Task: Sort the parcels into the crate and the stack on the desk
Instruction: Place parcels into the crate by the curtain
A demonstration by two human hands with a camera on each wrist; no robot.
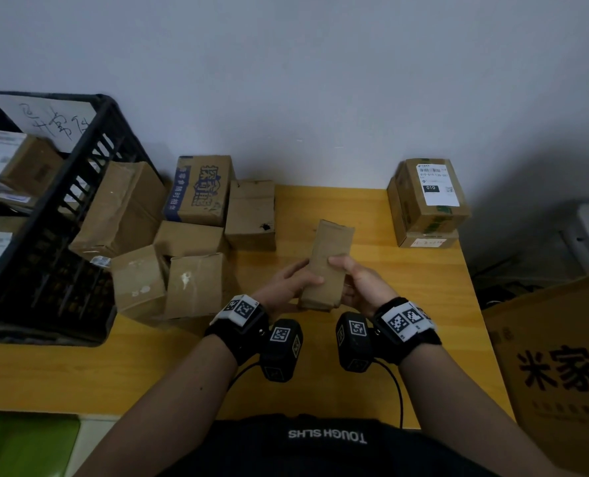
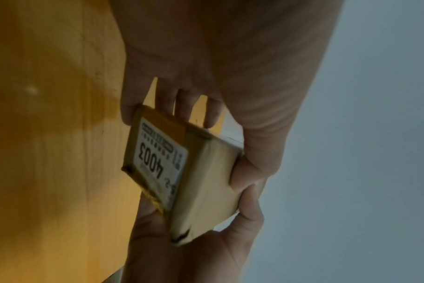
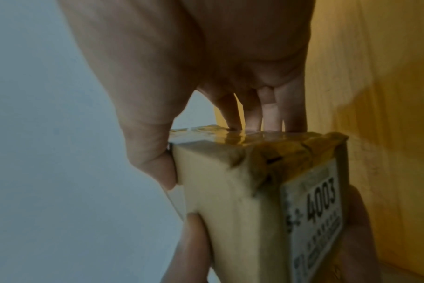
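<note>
Both hands grasp one small parcel above the tabletop's middle, near the front edge.
Left hand (image 1: 287, 282) and right hand (image 1: 358, 284) clasp the parcel (image 1: 325, 266) from either side, label (image 2: 157, 162) reading 4003 facing down, probably being turned to check it. Unsorted boxes (image 1: 189, 242) sit left of it, black crate (image 1: 45, 218) at the left edge, stack (image 1: 427, 201) at the back right corner. Path to the stack looks open; boxes crowd the crate side.
</note>
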